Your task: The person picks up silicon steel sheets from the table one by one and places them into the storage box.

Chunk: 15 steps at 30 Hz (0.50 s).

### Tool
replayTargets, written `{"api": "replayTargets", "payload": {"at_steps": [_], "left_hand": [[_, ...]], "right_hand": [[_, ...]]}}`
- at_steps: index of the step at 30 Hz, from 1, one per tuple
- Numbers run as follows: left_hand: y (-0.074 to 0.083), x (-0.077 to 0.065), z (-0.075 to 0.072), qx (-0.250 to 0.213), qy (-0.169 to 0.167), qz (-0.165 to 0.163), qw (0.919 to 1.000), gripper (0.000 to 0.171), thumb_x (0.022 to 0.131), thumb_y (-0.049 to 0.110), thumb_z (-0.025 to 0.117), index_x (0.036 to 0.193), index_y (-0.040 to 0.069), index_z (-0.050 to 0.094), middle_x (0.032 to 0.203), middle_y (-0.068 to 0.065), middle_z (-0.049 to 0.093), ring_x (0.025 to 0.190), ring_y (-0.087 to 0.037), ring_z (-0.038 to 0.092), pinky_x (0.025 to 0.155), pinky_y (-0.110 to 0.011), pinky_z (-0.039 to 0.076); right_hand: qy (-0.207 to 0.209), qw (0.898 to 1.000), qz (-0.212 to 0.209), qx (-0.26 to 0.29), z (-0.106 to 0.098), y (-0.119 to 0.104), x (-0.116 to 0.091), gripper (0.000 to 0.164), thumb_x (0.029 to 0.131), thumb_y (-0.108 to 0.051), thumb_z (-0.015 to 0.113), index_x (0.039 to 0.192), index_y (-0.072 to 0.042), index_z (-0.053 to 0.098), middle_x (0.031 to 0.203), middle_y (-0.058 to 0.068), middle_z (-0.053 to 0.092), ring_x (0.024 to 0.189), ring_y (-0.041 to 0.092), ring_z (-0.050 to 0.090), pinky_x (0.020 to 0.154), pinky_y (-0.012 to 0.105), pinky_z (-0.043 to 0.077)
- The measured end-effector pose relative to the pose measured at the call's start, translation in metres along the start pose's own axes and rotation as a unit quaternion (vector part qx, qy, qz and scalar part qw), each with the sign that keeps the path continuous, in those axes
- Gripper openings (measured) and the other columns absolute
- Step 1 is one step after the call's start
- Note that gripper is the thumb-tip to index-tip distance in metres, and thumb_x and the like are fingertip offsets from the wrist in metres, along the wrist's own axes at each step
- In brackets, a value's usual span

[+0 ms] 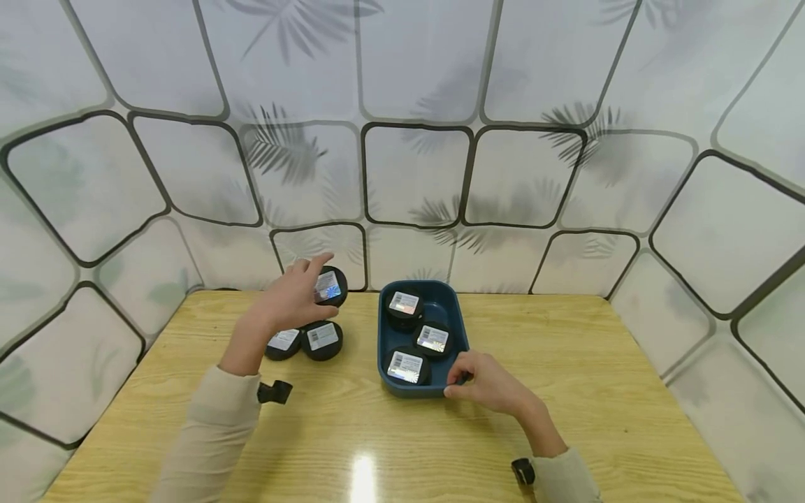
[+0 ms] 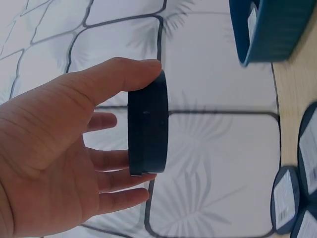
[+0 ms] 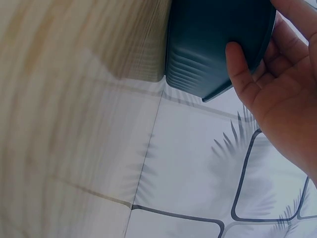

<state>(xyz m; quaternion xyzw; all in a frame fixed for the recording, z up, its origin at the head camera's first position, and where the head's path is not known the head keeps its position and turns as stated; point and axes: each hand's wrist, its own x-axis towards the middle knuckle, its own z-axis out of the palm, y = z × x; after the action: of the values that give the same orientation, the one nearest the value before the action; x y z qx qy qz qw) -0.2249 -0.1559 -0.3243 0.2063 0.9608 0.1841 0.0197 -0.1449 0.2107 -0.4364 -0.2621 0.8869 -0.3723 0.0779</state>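
Note:
My left hand (image 1: 286, 300) grips a round, flat black container (image 2: 147, 124) between the thumb and fingers. Its label (image 1: 327, 286) faces up in the head view, and in the left wrist view it is seen edge-on. Below that hand on the table lie more such black containers (image 1: 323, 340) with white labels, partly covered by the hand. With thumb and fingers, my right hand (image 1: 487, 383) pinches the near right corner of a dark blue plastic bin (image 1: 462, 328). Inside the bin sit several labelled black containers (image 1: 432, 339), one at the back (image 1: 404, 304) apparently stacked on another.
The light wooden table (image 1: 566, 363) ends at a back wall covered with patterned cloth (image 1: 415, 175), which also encloses both sides. The bin stands near the table's back edge, to the right of the loose containers. Dark straps (image 1: 274, 392) circle both wrists.

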Motion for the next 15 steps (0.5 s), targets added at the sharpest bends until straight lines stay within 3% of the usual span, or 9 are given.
{"api": "replayTargets", "payload": {"at_steps": [5, 15], "left_hand": [[0.015, 0.014, 0.011, -0.015, 0.009, 0.028, 0.9995, 0.097, 0.083, 0.036, 0.078, 0.158, 0.015, 0.019, 0.143, -0.029, 0.039, 0.120, -0.043, 0.048, 0.093, -0.057, 0.045], [0.040, 0.035, 0.027, 0.008, 0.017, 0.059, 0.9981, 0.096, 0.083, 0.037, 0.079, 0.157, 0.014, 0.022, 0.142, -0.026, 0.043, 0.121, -0.043, 0.047, 0.093, -0.054, 0.047]], "right_hand": [[0.001, 1.000, 0.002, 0.004, 0.000, 0.000, 0.000, 0.008, 0.086, -0.023, 0.079, 0.083, -0.019, 0.072, 0.082, -0.010, 0.061, 0.078, 0.014, 0.054, 0.067, 0.025, 0.044], [0.000, 1.000, 0.001, 0.000, 0.000, 0.000, 0.000, 0.007, 0.086, -0.024, 0.078, 0.083, -0.021, 0.073, 0.082, -0.011, 0.060, 0.077, 0.009, 0.052, 0.067, 0.025, 0.045]]}}
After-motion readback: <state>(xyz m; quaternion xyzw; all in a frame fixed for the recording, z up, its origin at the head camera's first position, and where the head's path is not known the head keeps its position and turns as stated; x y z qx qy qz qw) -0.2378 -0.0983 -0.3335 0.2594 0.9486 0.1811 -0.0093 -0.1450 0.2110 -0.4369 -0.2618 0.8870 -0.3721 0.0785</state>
